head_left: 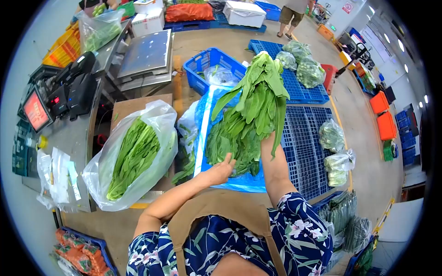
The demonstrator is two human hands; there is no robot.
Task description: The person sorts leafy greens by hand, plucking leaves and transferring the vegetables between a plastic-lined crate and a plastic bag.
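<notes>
A bunch of long-leaf lettuce (260, 99) is raised with its pale stem end away from me and its leaves hanging down. My right hand (268, 141) grips it from the right side, its fingers hidden beneath the leaves. Under the bunch, more leafy greens (218, 145) lie in a blue-and-white plastic liner (200, 138). My left hand (222, 171) is by the near edge of these greens, fingers stretched out and apart, holding nothing. To the left, a clear plastic bag (97, 174) stands wide, with long lettuce (134, 156) inside.
A scale platform (145, 54) and a counter with a screen (37, 109) are left. A blue crate (193, 76) sits ahead; blue pallets (306, 147) with bagged vegetables (331, 135) are right. People stand at the far end, one (294, 14) in the aisle.
</notes>
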